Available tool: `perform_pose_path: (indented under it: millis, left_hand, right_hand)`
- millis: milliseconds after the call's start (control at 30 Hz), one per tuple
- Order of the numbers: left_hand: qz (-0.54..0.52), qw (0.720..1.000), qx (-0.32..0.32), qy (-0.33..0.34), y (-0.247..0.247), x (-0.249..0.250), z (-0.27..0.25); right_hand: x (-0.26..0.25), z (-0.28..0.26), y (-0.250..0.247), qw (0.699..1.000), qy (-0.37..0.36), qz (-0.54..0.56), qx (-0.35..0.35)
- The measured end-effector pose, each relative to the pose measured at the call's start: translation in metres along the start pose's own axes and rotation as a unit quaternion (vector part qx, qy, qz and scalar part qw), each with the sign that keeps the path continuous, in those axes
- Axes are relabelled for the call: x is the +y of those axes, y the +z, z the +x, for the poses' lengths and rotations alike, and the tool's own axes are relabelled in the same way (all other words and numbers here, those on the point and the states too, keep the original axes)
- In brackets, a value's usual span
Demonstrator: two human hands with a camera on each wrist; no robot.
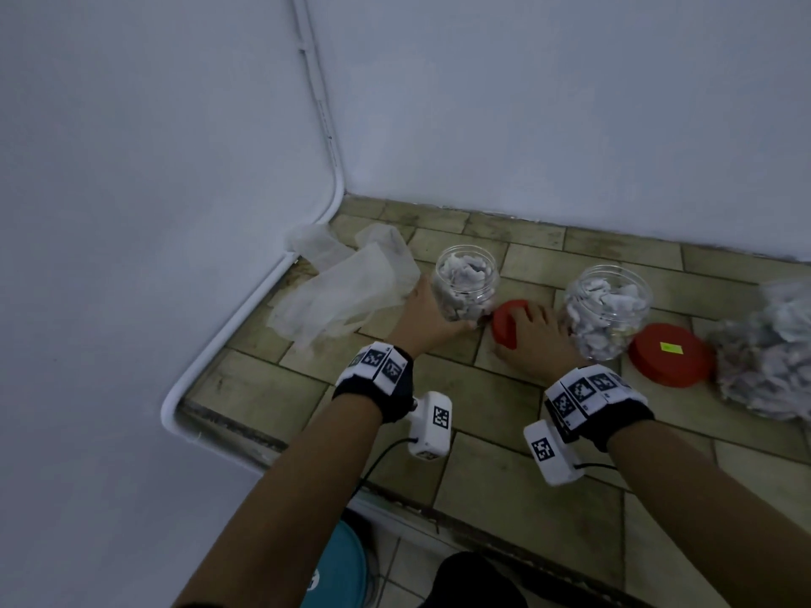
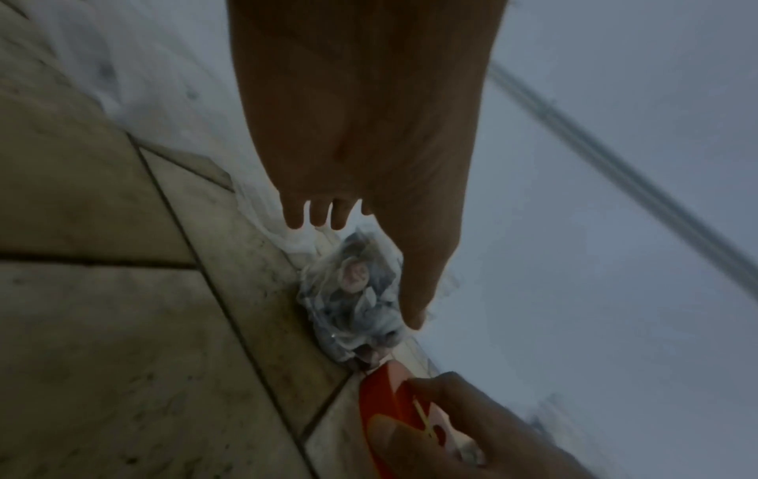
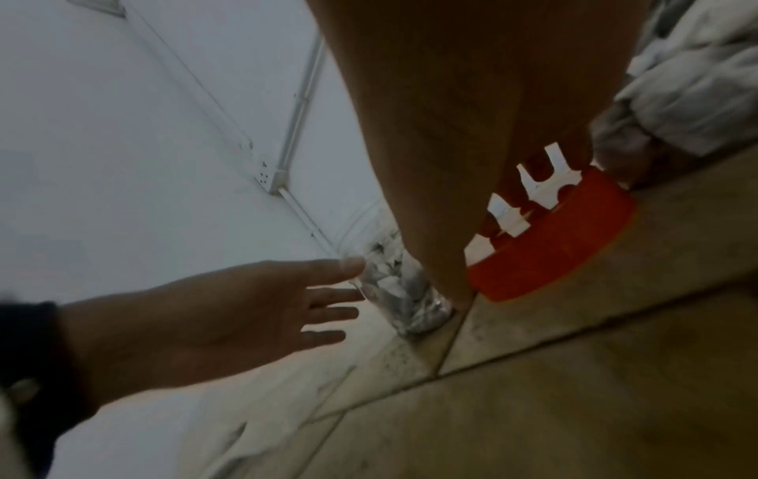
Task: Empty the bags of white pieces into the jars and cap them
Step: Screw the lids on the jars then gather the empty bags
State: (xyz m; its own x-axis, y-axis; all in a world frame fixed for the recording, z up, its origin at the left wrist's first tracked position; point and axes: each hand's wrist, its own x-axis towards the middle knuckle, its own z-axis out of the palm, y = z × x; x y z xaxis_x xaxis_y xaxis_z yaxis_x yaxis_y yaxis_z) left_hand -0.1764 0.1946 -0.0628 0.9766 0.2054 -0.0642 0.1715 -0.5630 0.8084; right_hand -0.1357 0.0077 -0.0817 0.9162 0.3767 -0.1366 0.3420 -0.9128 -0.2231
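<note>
1. On the tiled desk (image 1: 504,432), in a corner between two white walls, two clear jars are seen standing upright and uncapped, both filled with white pieces.
2. The left jar (image 1: 465,283) (image 2: 352,291) (image 3: 404,291) is flanked by the left grip (image 1: 428,318) (image 2: 369,129) (image 3: 230,311). Its fingers are held straight and spread at the jar's side and nothing is grasped. Whether the jar is actually touched cannot be told.
3. A red lid (image 1: 504,322) (image 2: 381,398) (image 3: 553,243) is found between the two jars, tilted, with one edge down on the tiles.
4. This lid is held by the right grip (image 1: 533,340) (image 2: 471,437) (image 3: 471,113), whose fingers are curled over the far rim while the thumb is pressed to the near side.
5. The right jar (image 1: 608,311) is placed just beside that grip.
6. A second red lid (image 1: 669,359), marked with a small yellow-green sticker (image 1: 667,346), is laid flat just right of the right jar.
7. A full bag (image 1: 772,348) (image 3: 697,81) of white pieces is seen at the right edge, touching the second lid.
8. Empty bags (image 1: 346,283), crumpled and translucent, are piled left of the left jar, towards the corner.
</note>
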Motion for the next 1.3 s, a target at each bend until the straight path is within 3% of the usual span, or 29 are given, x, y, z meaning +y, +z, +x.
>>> perform_pose_path:
  millis: [300, 533, 700, 800, 867, 933, 1033, 1200, 1300]
  left_hand:
    - [-0.091, 0.995, -0.024, 0.018, 0.017, -0.005, 0.037]
    - [-0.137, 0.99, 0.018, 0.039, 0.033, -0.018, 0.059]
    - [-0.169, 0.983, 0.039, 0.055, 0.024, -0.013, 0.036]
    - [-0.162, 0.982, 0.032, 0.095, 0.008, -0.015, 0.023]
    - [-0.127, 0.982, -0.02, 0.138, 0.0, -0.012, 0.017]
    - [-0.097, 0.98, -0.055, 0.166, -0.002, -0.012, 0.014]
    - [-0.088, 0.98, -0.092, 0.154, -0.001, -0.012, 0.009]
    - [0.007, 0.985, -0.071, 0.159, 0.001, -0.01, 0.0]
    - [0.052, 0.983, -0.068, 0.162, 0.004, -0.009, 0.002]
  right_hand:
    - [0.007, -0.009, -0.009, 0.997, -0.048, 0.03, -0.049]
    - [0.01, -0.025, -0.011, 0.997, -0.046, 0.013, -0.06]
    - [0.02, -0.035, -0.023, 0.989, -0.047, 0.133, -0.049]
    - [0.02, -0.044, -0.036, 0.952, -0.048, 0.301, 0.028]
    - [0.017, -0.045, -0.045, 0.913, -0.044, 0.4, 0.07]
    - [0.011, -0.038, -0.052, 0.896, -0.061, 0.432, 0.085]
    - [0.004, -0.024, -0.057, 0.911, -0.1, 0.394, 0.074]
    - [0.005, -0.01, -0.064, 0.935, -0.167, 0.313, -0.009]
    - [0.008, -0.01, -0.068, 0.939, -0.185, 0.289, -0.019]
